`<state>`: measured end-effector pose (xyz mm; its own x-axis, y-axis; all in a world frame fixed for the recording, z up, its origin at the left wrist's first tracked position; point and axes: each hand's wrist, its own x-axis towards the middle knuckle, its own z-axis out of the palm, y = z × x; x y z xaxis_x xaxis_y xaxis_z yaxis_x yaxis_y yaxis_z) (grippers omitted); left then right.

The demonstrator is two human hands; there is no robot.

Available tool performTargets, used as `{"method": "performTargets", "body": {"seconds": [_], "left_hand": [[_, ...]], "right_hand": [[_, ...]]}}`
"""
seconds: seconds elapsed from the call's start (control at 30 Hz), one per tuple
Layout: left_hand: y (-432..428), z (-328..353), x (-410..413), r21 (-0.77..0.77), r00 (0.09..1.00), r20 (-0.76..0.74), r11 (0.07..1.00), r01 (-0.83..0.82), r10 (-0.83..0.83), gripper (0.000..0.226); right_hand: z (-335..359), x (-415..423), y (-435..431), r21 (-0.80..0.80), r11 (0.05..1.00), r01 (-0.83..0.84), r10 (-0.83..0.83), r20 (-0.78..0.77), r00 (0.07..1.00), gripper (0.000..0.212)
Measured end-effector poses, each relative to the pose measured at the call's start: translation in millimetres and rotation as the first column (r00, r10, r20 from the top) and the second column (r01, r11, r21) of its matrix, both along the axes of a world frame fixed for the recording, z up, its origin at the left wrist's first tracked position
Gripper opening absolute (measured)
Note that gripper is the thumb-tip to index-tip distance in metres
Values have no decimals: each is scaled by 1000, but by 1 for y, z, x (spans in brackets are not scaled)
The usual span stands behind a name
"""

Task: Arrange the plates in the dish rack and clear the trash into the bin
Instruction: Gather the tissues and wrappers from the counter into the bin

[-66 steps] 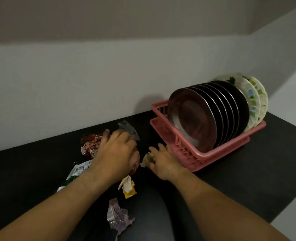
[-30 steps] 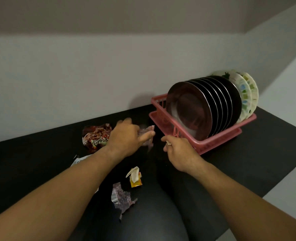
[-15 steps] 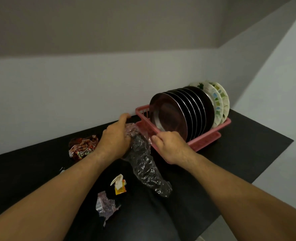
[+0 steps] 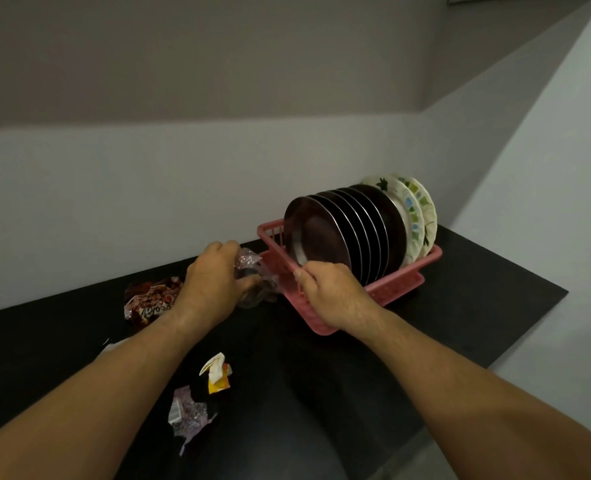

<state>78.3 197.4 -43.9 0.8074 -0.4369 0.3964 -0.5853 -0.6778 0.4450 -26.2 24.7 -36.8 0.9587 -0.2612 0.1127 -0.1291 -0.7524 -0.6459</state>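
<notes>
Since half a second ago the clear plastic bag (image 4: 255,277) no longer hangs down to the bench (image 4: 477,306); it is now bunched up between the two hands. The left hand (image 4: 211,285) grips the crumpled bag, fingers curled round its top. The right hand (image 4: 328,292) has its fingers curled, with thumb and forefinger pressed together just beside the bag's edge and the front rim of the pink dish rack (image 4: 401,289). Whether it pinches the plastic cannot be told.

A row of steel plates (image 4: 322,237) stands upright in the rack, with two patterned plates (image 4: 415,216) behind them at the far end.

Left of the left hand lies a red snack wrapper (image 4: 148,303) with white lettering, too blurred to read. Nearer, a yellow-and-white wrapper (image 4: 218,374) and a purple wrapper (image 4: 186,414) bearing a barcode lie between the forearms. A white scrap (image 4: 114,342) shows partly under the left forearm.
</notes>
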Motion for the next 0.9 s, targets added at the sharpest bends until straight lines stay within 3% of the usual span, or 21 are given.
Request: {"method": "performTargets", "body": {"seconds": [0.1, 0.27, 0.43, 0.5, 0.67, 0.73, 0.8, 0.9], "left_hand": [[3, -2, -3, -35, 999, -33, 999, -23, 22, 23], [18, 4, -12, -5, 989, -142, 1000, 30, -30, 35], [37, 10, -11, -43, 990, -126, 997, -63, 57, 28], [46, 9, -9, -88, 992, -128, 996, -28, 17, 27], [71, 1, -6, 20, 987, -159, 999, 36, -32, 60], [80, -4, -5, 46, 983, -181, 998, 46, -37, 51], [86, -7, -5, 6, 970, -236, 998, 64, -61, 28], [95, -10, -6, -30, 957, -277, 996, 79, -85, 6]], "right_hand": [[0, 0, 2, 25, 999, -20, 21, -30, 999, 23], [-15, -2, 17, 114, 989, -95, 108, -117, 987, 29], [-38, 1, 48, -28, 963, -268, 256, -212, 943, 28], [-49, 6, 62, -60, 951, -304, 274, -295, 915, 41], [-78, 22, 99, -154, 930, -334, 241, -432, 869, 75], [-88, 29, 110, -178, 926, -332, 218, -467, 857, 78], [-96, 32, 117, -221, 912, -347, 199, -500, 843, 74], [-107, 33, 123, -201, 919, -338, 189, -527, 828, 55]]}}
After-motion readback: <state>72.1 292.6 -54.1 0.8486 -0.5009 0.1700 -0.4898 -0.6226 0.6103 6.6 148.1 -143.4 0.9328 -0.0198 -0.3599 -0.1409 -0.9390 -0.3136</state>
